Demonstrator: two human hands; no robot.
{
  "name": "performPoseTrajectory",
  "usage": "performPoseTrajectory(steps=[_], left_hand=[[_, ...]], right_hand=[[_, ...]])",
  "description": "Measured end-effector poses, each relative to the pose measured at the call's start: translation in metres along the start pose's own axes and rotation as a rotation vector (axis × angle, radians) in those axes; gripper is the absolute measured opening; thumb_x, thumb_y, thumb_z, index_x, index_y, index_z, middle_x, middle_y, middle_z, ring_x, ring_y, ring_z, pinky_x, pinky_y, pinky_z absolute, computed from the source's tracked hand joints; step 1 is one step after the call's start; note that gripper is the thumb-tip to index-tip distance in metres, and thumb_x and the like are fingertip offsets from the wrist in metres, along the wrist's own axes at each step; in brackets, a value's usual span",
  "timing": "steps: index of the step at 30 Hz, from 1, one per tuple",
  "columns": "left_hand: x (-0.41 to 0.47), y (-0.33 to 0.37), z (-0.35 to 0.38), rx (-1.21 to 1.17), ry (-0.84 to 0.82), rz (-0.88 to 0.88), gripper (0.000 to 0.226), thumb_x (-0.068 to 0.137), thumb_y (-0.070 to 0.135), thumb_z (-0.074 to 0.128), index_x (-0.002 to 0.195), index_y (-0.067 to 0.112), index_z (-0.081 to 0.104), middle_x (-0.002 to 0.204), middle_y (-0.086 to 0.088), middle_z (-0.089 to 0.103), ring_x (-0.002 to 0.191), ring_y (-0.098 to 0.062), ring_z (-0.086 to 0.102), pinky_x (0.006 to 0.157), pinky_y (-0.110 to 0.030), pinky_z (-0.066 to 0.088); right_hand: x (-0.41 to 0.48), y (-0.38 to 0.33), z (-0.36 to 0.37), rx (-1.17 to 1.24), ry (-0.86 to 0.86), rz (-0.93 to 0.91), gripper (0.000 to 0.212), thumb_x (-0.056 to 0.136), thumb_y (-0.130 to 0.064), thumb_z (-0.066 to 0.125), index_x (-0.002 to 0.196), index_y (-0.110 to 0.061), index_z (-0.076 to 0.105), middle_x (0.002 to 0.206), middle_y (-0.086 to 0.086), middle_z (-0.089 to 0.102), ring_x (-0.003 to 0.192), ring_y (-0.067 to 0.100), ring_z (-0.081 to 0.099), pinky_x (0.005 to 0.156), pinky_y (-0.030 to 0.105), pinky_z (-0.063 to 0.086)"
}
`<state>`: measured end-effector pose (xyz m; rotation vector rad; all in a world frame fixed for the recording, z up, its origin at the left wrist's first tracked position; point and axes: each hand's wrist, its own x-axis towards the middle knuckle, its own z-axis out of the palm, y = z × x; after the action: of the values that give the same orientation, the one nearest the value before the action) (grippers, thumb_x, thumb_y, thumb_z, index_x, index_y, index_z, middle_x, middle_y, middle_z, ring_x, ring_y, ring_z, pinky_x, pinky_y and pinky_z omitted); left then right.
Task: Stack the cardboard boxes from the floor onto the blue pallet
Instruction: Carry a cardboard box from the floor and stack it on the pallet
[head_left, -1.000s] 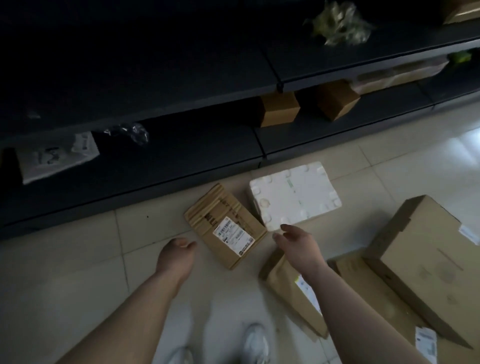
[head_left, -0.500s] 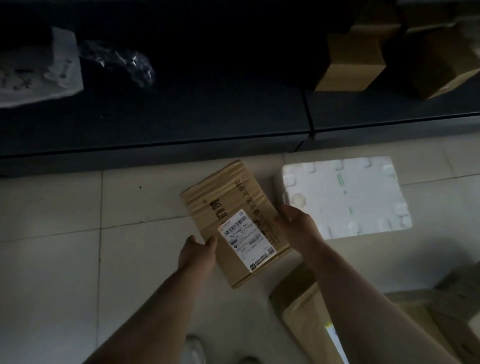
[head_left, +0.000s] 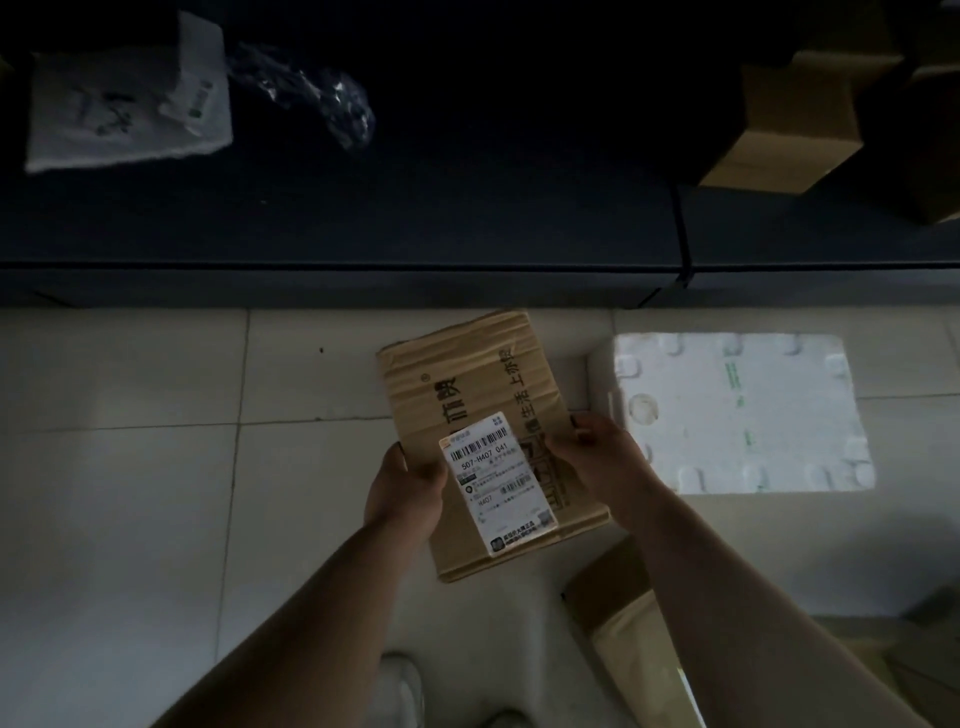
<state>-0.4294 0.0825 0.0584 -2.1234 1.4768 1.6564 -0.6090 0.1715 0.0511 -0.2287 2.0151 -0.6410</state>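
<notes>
A flat brown cardboard box (head_left: 467, 379) with black printed characters and a white shipping label lies in the middle of the view, over the tiled floor. My left hand (head_left: 402, 488) grips its left edge, thumb on top. My right hand (head_left: 597, 454) grips its right edge. Whether the box is off the floor is unclear. Another cardboard box (head_left: 628, 618) lies on the floor under my right forearm. The blue pallet is not in view.
A white foam block (head_left: 737, 410) lies on the floor right of the held box. Dark low shelving (head_left: 363, 223) runs across the back, holding a white bag (head_left: 124, 104), crumpled plastic (head_left: 311, 98) and brown boxes (head_left: 779, 119). My shoe (head_left: 402, 686) shows below.
Both hands reached forward from above the floor and closed on the labelled box's two side edges. The view moved closer to the box.
</notes>
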Motion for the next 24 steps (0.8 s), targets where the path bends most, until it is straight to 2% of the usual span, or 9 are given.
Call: performPoseTrajectory(steps=[5,7,11,13,15,17,20,24], left_hand=[[-0.040,0.021,-0.059,-0.011,0.087,0.074,0.036,0.092,0.029,0.056,0.127,0.022,0.050,0.109,0.001,0.062,0.098,-0.024,0.059,0.082,-0.033,0.049],[-0.061,0.028,-0.088,-0.050,0.118,0.092,0.037,0.093,0.028,0.055,0.129,0.021,0.049,0.115,-0.002,0.064,0.093,-0.022,0.058,0.079,-0.031,0.046],[-0.105,0.032,-0.150,-0.158,0.177,0.121,0.043,0.093,0.026,0.056,0.135,0.022,0.045,0.121,-0.003,0.064,0.102,-0.025,0.062,0.082,-0.031,0.047],[-0.128,0.028,-0.181,-0.252,0.212,0.130,0.042,0.093,0.024,0.057,0.133,0.023,0.047,0.116,-0.001,0.065,0.098,-0.025,0.063,0.086,-0.034,0.050],[-0.151,0.019,-0.212,-0.348,0.246,0.126,0.041,0.092,0.022,0.058,0.132,0.025,0.048,0.102,0.006,0.065,0.087,-0.019,0.063,0.083,-0.035,0.052],[-0.172,0.005,-0.243,-0.428,0.277,0.105,0.041,0.092,0.021,0.059,0.131,0.027,0.048,0.098,0.009,0.065,0.088,-0.019,0.065,0.083,-0.038,0.055],[-0.200,-0.024,-0.286,-0.524,0.330,0.060,0.039,0.090,0.017,0.058,0.126,0.031,0.051,0.096,0.009,0.068,0.090,-0.022,0.068,0.086,-0.046,0.055],[-0.237,-0.074,-0.340,-0.631,0.412,-0.005,0.036,0.088,0.013,0.060,0.119,0.030,0.053,0.097,0.007,0.068,0.090,-0.023,0.068,0.086,-0.047,0.055]], right_hand=[[-0.044,-0.052,0.001,0.035,-0.036,-0.004,0.032,0.080,-0.023,0.075,0.108,-0.017,0.060,0.098,0.004,0.071,0.086,0.018,0.069,0.074,0.034,0.058],[-0.067,-0.076,0.003,0.036,-0.070,-0.023,0.035,0.080,-0.023,0.076,0.110,-0.017,0.059,0.099,0.004,0.070,0.088,0.018,0.068,0.076,0.033,0.056],[-0.121,-0.122,0.018,0.041,-0.138,-0.070,0.055,0.080,-0.024,0.076,0.129,-0.017,0.052,0.112,0.007,0.067,0.093,0.019,0.065,0.073,0.029,0.053],[-0.150,-0.143,0.032,0.026,-0.201,-0.101,0.066,0.081,-0.025,0.075,0.139,-0.015,0.046,0.119,0.008,0.066,0.097,0.019,0.066,0.077,0.029,0.054],[-0.181,-0.165,0.049,-0.011,-0.264,-0.148,0.056,0.083,-0.023,0.073,0.135,-0.014,0.053,0.111,0.005,0.070,0.093,0.016,0.069,0.076,0.029,0.055],[-0.213,-0.184,0.069,-0.060,-0.320,-0.188,0.044,0.085,-0.022,0.071,0.128,-0.015,0.060,0.102,0.002,0.072,0.087,0.013,0.069,0.070,0.025,0.054],[-0.257,-0.205,0.103,-0.142,-0.396,-0.241,0.039,0.086,-0.023,0.070,0.123,-0.016,0.061,0.099,0.000,0.073,0.085,0.013,0.070,0.067,0.025,0.054],[-0.309,-0.219,0.160,-0.240,-0.459,-0.292,0.031,0.087,-0.020,0.069,0.117,-0.014,0.066,0.099,0.003,0.074,0.088,0.017,0.071,0.082,0.033,0.057]])
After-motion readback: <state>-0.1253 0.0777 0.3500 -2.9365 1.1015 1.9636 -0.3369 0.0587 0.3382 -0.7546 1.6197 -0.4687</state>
